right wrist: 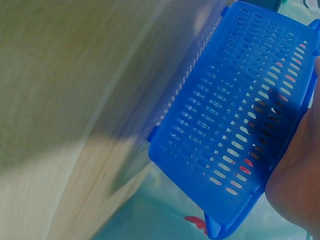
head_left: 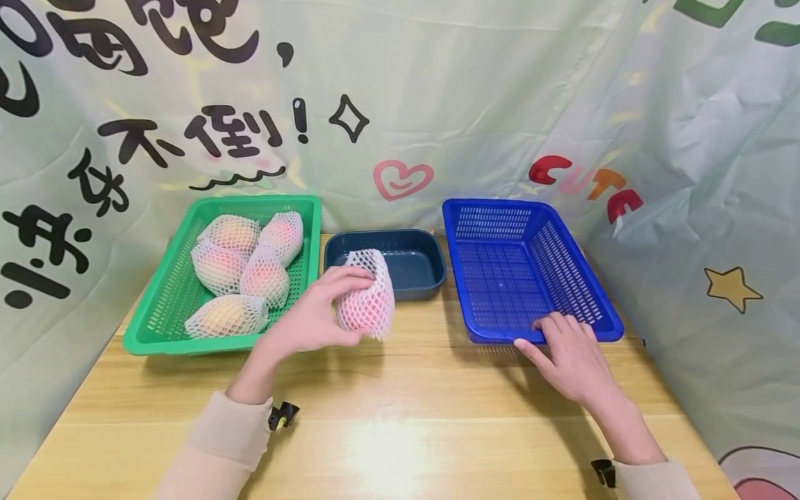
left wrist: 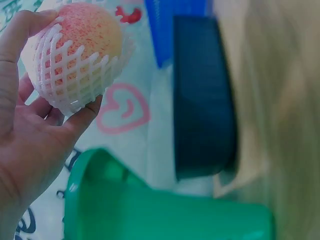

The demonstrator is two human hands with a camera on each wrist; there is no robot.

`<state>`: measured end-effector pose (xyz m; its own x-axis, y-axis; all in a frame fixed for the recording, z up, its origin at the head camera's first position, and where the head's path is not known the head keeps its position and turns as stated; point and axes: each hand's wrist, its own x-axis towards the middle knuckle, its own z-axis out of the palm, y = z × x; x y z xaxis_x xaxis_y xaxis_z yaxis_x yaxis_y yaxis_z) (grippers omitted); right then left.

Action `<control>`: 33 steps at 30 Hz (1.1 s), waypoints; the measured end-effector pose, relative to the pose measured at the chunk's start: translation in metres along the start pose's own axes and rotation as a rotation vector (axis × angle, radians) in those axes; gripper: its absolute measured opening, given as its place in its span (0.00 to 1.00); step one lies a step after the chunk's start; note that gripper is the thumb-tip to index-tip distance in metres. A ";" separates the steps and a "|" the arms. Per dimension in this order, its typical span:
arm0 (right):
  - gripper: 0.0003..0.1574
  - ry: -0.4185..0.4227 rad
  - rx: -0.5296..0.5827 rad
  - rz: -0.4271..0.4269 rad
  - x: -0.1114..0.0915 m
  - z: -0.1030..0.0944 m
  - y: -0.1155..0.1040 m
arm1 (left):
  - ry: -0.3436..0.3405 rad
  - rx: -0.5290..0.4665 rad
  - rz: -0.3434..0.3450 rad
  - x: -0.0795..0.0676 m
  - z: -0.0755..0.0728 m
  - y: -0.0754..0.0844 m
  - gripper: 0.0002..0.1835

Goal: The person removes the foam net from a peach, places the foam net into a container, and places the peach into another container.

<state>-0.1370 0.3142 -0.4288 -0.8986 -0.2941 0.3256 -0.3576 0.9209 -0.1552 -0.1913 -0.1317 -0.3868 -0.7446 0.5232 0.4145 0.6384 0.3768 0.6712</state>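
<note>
At the near side of the tray [head_left: 420,292], the left hand [head_left: 315,312] grasps a fruit [head_left: 369,305]; right of the tray, the right hand [head_left: 571,357] grips the blue basket [head_left: 496,335]. Five fruits [head_left: 265,278] in the green basket [head_left: 169,346], left of the tray, seem left to do; none looks done.

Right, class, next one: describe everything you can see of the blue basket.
The blue basket is rectangular and looks like plastic, with slotted walls, a grid-patterned floor and a solid rim. It opens upward on the wood-grained table, right of the dark tray, with nothing lying inside. The right hand grips its near rim. Whether it lies fully flat is hard to tell.
</note>
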 end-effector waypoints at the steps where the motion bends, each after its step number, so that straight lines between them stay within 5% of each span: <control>1: 0.28 0.001 0.000 -0.001 0.000 0.000 0.000 | -0.018 -0.002 0.001 0.001 0.005 -0.001 0.38; 17: 0.29 -0.033 0.001 0.024 0.000 -0.002 -0.001 | -0.322 0.054 -0.072 0.004 0.050 -0.016 0.40; 33: 0.28 -0.022 0.000 0.025 -0.002 -0.002 -0.002 | -0.448 0.062 -0.127 -0.001 0.059 -0.019 0.42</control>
<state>-0.1337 0.3134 -0.4275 -0.9127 -0.2762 0.3013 -0.3348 0.9280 -0.1633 -0.1913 -0.0939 -0.4361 -0.6686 0.7434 0.0162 0.5684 0.4969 0.6557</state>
